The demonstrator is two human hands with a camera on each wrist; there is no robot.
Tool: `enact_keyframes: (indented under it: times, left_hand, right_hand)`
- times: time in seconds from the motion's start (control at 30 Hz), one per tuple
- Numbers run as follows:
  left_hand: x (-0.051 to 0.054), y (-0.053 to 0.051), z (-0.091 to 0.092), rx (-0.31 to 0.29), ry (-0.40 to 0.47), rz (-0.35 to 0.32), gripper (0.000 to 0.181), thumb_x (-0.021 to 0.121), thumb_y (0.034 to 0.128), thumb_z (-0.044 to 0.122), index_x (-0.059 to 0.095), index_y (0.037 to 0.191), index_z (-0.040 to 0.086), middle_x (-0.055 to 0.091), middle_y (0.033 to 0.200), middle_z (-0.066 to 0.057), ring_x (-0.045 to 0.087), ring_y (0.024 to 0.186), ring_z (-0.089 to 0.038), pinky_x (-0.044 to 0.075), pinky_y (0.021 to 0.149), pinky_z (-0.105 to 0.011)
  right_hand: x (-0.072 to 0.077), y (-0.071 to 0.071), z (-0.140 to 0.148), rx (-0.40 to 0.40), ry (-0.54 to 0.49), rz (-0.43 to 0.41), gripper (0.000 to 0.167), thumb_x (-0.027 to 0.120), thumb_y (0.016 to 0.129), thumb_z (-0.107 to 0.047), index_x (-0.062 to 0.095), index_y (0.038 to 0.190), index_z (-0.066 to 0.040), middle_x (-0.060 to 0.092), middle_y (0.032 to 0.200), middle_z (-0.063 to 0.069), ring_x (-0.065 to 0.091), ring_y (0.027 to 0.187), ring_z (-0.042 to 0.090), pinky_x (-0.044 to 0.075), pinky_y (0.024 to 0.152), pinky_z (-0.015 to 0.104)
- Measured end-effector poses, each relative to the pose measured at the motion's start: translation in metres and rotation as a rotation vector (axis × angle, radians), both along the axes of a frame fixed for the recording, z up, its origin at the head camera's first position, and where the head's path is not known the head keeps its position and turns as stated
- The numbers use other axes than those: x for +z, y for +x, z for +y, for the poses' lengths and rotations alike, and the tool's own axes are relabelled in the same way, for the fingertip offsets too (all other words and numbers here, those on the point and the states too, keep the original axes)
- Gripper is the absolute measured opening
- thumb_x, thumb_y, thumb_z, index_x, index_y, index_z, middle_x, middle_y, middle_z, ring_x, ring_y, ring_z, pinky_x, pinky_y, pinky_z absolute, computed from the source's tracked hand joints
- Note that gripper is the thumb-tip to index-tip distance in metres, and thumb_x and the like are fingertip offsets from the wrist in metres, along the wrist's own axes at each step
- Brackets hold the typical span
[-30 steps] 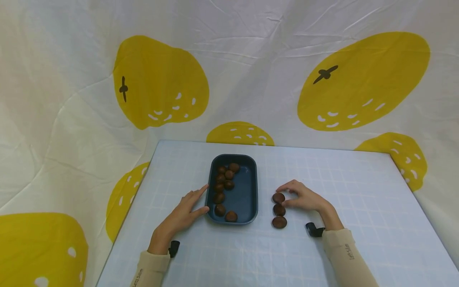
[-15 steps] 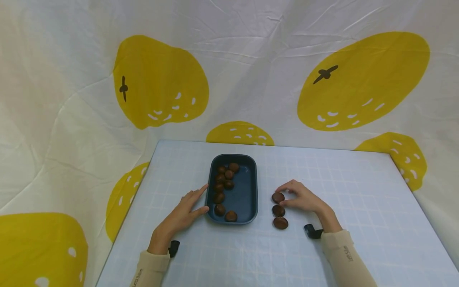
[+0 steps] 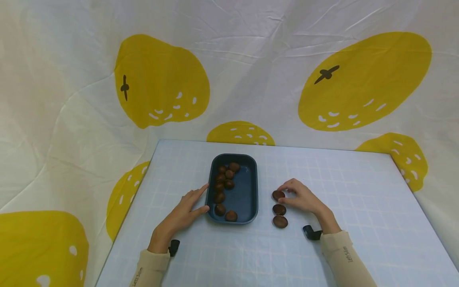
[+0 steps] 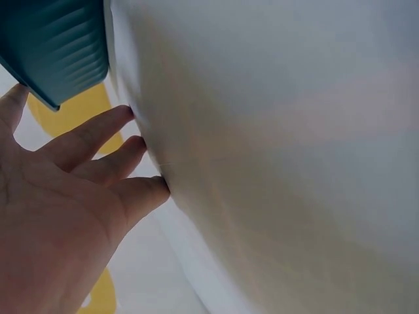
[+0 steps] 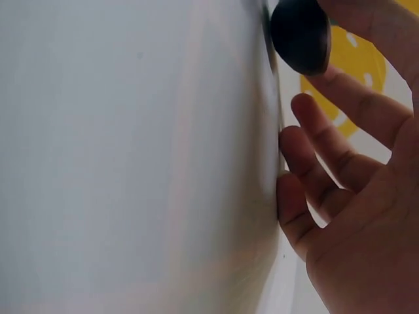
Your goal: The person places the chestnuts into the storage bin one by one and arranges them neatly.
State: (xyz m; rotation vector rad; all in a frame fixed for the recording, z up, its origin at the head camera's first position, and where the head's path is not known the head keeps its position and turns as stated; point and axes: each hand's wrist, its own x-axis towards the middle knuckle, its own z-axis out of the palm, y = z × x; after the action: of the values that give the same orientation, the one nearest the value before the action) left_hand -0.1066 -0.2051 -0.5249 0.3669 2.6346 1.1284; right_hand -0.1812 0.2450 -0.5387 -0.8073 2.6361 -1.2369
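Observation:
Between thumb and index finger, my right hand pinches a brown chestnut on the table, to the right of the tray. In the right wrist view the same chestnut looks dark against the fingertips. Below it in a short column lie a second chestnut and a third chestnut, close to each other. My left hand rests beside the dark blue tray, fingers spread; its index finger and thumb touch the tray's left side. Several chestnuts lie inside, mostly along the left wall.
The table has a pale checked cover. Behind it hangs a white cloth printed with large yellow fruit. A black wrist camera sits at my right wrist, and another black camera at my left.
My right hand has shifted slightly away from me with the top chestnut, widening the gap to the second one. The left hand and the tray stay where they were.

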Motion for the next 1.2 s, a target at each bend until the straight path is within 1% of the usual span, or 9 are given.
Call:
enact_keyframes:
  times: [0.2, 0.33, 0.57, 0.7, 0.8, 0.9, 1.03, 1.1, 1.2]
  left_hand:
    - [-0.001, -0.001, 0.0, -0.001, -0.002, 0.006, 0.073, 0.057, 0.0955, 0.059, 0.019, 0.157, 0.048, 0.025, 0.162, 0.004, 0.01, 0.15, -0.038, 0.005, 0.116, -0.063]
    - [-0.001, -0.002, 0.0, 0.0, -0.004, 0.006, 0.073, 0.056, 0.0954, 0.06, 0.019, 0.157, 0.048, 0.025, 0.162, 0.004, 0.01, 0.15, -0.038, 0.004, 0.117, -0.062]
    - [-0.001, -0.002, 0.0, -0.008, 0.003, 0.003, 0.073, 0.056, 0.0954, 0.06, 0.019, 0.158, 0.047, 0.025, 0.162, 0.004, 0.01, 0.15, -0.038, 0.004, 0.117, -0.061]
    - [0.0, -0.002, 0.0, -0.007, 0.0, 0.001, 0.073, 0.057, 0.0958, 0.059, 0.019, 0.158, 0.047, 0.025, 0.162, 0.003, 0.01, 0.15, -0.038, 0.004, 0.117, -0.062]
    - [0.001, -0.001, 0.0, -0.001, -0.005, -0.002, 0.074, 0.057, 0.0959, 0.057, 0.019, 0.158, 0.047, 0.025, 0.163, 0.002, 0.011, 0.15, -0.039, 0.006, 0.116, -0.064]
    - [0.001, -0.001, 0.001, -0.004, -0.006, 0.006, 0.074, 0.058, 0.096, 0.056, 0.02, 0.159, 0.045, 0.026, 0.163, -0.001, 0.011, 0.149, -0.041, 0.007, 0.114, -0.068]
    - [0.001, 0.0, 0.001, -0.015, 0.008, 0.028, 0.075, 0.058, 0.0964, 0.055, 0.021, 0.159, 0.041, 0.026, 0.162, -0.002, 0.012, 0.149, -0.043, 0.006, 0.114, -0.067]
    - [0.002, 0.0, 0.001, -0.019, 0.015, 0.036, 0.075, 0.058, 0.0964, 0.055, 0.021, 0.16, 0.04, 0.027, 0.162, -0.002, 0.012, 0.148, -0.043, 0.005, 0.115, -0.065]
    - [0.002, 0.001, 0.001, -0.021, 0.015, 0.046, 0.075, 0.058, 0.0962, 0.056, 0.022, 0.16, 0.039, 0.027, 0.162, -0.003, 0.013, 0.148, -0.044, 0.005, 0.115, -0.066]
  right_hand:
    - [0.007, -0.001, -0.005, -0.065, -0.005, -0.003, 0.03, 0.084, 0.084, -0.023, 0.072, 0.111, -0.017, 0.06, 0.109, 0.0, 0.056, 0.103, 0.021, 0.048, 0.09, 0.048]
    - [0.012, -0.004, -0.009, -0.074, -0.019, 0.025, 0.028, 0.083, 0.085, -0.026, 0.072, 0.11, -0.017, 0.059, 0.11, 0.001, 0.056, 0.103, 0.024, 0.047, 0.089, 0.051]
    - [0.022, -0.008, -0.02, -0.046, -0.072, 0.024, 0.027, 0.082, 0.087, -0.026, 0.072, 0.111, -0.018, 0.058, 0.111, 0.002, 0.056, 0.106, 0.026, 0.046, 0.089, 0.053]
    - [0.03, -0.012, -0.028, -0.032, -0.098, 0.034, 0.027, 0.082, 0.087, -0.025, 0.071, 0.112, -0.019, 0.058, 0.112, 0.001, 0.056, 0.107, 0.031, 0.046, 0.091, 0.057]
    - [0.039, -0.015, -0.036, -0.003, -0.118, 0.05, 0.028, 0.082, 0.086, -0.023, 0.071, 0.112, -0.019, 0.058, 0.112, 0.0, 0.056, 0.107, 0.035, 0.046, 0.09, 0.06]
    - [0.049, -0.018, -0.046, 0.033, -0.13, 0.073, 0.029, 0.082, 0.086, -0.021, 0.071, 0.113, -0.018, 0.058, 0.112, -0.001, 0.055, 0.106, 0.034, 0.046, 0.088, 0.059]
    - [0.06, -0.021, -0.06, 0.071, -0.13, 0.117, 0.028, 0.081, 0.087, -0.018, 0.072, 0.113, -0.016, 0.059, 0.112, 0.0, 0.054, 0.104, 0.029, 0.046, 0.085, 0.055]
    - [0.064, -0.022, -0.067, 0.081, -0.135, 0.131, 0.028, 0.082, 0.087, -0.018, 0.071, 0.113, -0.014, 0.059, 0.112, 0.001, 0.054, 0.103, 0.03, 0.046, 0.084, 0.055]
    - [0.072, -0.024, -0.078, 0.091, -0.141, 0.148, 0.028, 0.082, 0.086, -0.019, 0.072, 0.112, -0.013, 0.059, 0.112, 0.003, 0.054, 0.103, 0.03, 0.046, 0.084, 0.053]
